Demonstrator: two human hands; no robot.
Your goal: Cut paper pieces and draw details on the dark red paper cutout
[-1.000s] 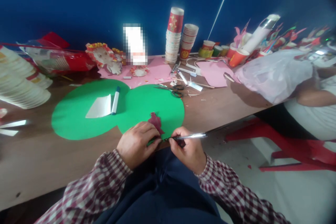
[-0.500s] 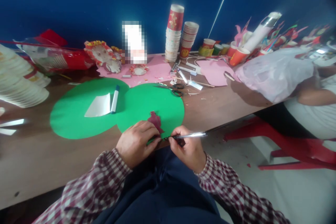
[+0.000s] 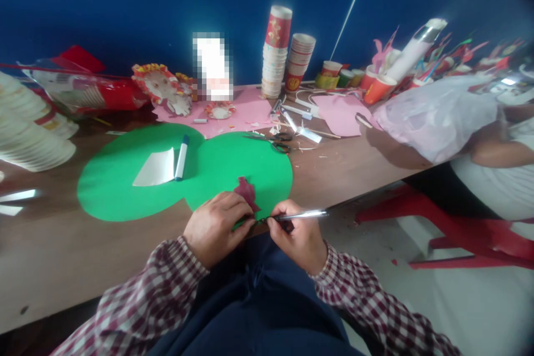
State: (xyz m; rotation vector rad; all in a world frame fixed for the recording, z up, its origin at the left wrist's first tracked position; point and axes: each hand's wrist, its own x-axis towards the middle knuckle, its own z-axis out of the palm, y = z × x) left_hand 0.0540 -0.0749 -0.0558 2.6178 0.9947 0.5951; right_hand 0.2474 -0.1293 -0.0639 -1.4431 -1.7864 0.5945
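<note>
Table: a brown surface (image 3: 108, 256) is set slantwise across the view, its near edge by the seated person's dark clothing; a dark spot is seen at its near left.
Green paper: two rounded lobes (image 3: 236, 158) are laid flat on the table, the right one partly covered by the left hand.
Dark red scrap: it (image 3: 246, 191) is placed on the right lobe, just beyond the left hand's fingers.
Left hand: its thumb and fingers (image 3: 217, 227) are drawn together at the near edge of the green paper; whether the edge is pinched cannot be told.
Right hand: a slim, silver-and-black pen-like tool (image 3: 306, 214) is pinched between thumb and fingers (image 3: 302, 239), its dark end pointed toward the left hand.
On the left lobe: a white paper piece (image 3: 153, 168) is accompanied by a blue-capped marker (image 3: 182, 158).
Beyond: scissors (image 3: 280, 147) are rested partly over the green edge; pink paper (image 3: 258, 107) is spread behind, with two cup stacks (image 3: 276, 50) stood upright near the wall.
Wall: the table is backed by a plain blue wall (image 3: 125, 0).
Right side: a translucent bag (image 3: 442, 117) is set near another person's arm (image 3: 498, 153); below, a red stool (image 3: 417, 208) is stood on a pale floor (image 3: 375, 300).
</note>
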